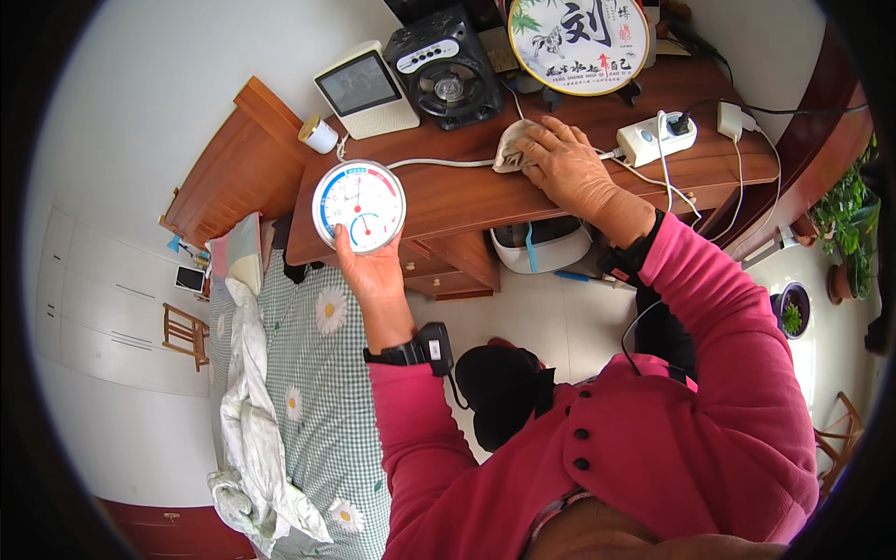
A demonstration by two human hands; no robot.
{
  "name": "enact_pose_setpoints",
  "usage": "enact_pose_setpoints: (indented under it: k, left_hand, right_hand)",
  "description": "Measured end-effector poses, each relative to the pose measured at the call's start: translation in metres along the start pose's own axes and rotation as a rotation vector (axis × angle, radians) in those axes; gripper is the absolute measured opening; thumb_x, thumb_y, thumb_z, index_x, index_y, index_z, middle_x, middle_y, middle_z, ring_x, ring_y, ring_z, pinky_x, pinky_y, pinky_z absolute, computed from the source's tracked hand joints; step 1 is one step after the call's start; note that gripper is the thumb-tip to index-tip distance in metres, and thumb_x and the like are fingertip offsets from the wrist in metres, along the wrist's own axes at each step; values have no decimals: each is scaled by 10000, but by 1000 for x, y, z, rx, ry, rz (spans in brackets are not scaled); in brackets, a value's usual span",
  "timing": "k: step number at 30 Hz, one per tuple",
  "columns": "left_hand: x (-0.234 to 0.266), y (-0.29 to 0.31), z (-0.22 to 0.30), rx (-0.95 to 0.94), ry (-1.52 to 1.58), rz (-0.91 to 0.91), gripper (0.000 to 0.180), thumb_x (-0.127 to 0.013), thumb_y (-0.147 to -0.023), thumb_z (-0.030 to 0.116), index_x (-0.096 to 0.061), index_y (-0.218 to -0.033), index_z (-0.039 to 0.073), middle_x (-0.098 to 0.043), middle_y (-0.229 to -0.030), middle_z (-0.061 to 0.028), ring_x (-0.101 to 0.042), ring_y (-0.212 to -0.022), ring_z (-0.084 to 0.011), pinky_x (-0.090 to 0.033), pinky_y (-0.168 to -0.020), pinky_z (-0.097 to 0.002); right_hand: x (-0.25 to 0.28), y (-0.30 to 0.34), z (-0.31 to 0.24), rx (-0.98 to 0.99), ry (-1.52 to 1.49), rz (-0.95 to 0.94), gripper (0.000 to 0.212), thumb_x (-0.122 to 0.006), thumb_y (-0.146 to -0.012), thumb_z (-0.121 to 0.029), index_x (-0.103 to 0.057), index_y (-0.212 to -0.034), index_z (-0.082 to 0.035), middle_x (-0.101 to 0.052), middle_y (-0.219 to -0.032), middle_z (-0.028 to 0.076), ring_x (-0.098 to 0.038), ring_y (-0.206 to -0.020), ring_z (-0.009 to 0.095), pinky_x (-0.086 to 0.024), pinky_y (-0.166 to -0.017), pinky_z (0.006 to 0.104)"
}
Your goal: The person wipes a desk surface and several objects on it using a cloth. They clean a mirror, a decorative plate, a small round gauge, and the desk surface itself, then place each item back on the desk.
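My left hand (367, 271) grips a round white dial thermometer (358, 207) with a silver rim, its face turned up and my thumb lying over the lower left edge. It is held at the near left end of the brown wooden desk (439, 201). On the desktop, my right hand (571, 168) presses down on a folded beige cloth (512, 147), fingers bent over it. A white cable (443, 163) runs along the wood by the cloth. Most of the cloth's right side is hidden under my fingers.
Behind stand a white-framed screen device (367, 91), a black speaker (446, 75), a white-lidded jar (318, 134) and a round decorated plaque (579, 42). A white power strip (657, 140) with several cords lies right. A bed (322, 401) is at left; a white bin (541, 250) sits below the desk.
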State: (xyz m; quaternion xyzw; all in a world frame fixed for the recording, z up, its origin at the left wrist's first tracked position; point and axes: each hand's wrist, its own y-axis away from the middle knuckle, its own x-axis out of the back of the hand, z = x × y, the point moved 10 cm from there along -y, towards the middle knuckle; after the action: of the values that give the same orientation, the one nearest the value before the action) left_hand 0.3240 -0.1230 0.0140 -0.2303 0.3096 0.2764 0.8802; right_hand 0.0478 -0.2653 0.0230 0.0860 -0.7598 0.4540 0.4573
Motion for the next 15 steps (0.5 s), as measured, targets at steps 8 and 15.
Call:
enact_pose_setpoints:
  k: [8, 15]
  left_hand:
    - [43, -65, 16, -277, -150, 268, 535, -578, -963, 263, -386, -1402, 26, -521, -1354, -174, -573, -1194, -310, -539, -933, -488]
    - [75, -78, 21, -307, -315, 436, 509, -545, -973, 231, -393, -1413, 25, -526, -1346, -171, -557, -1211, -299, -534, -939, -443]
  right_hand:
    - [32, -13, 18, -71, -391, 77, 368, -620, -902, -190, -581, -1238, -45, -627, -1192, 171, -578, -1103, 363, -420, -1003, 431]
    - [11, -76, 45, -354, -652, -59, 660, -654, -866, -236, -402, -1408, 43, -601, -1224, 293, -598, -1130, 393, -480, -948, 392]
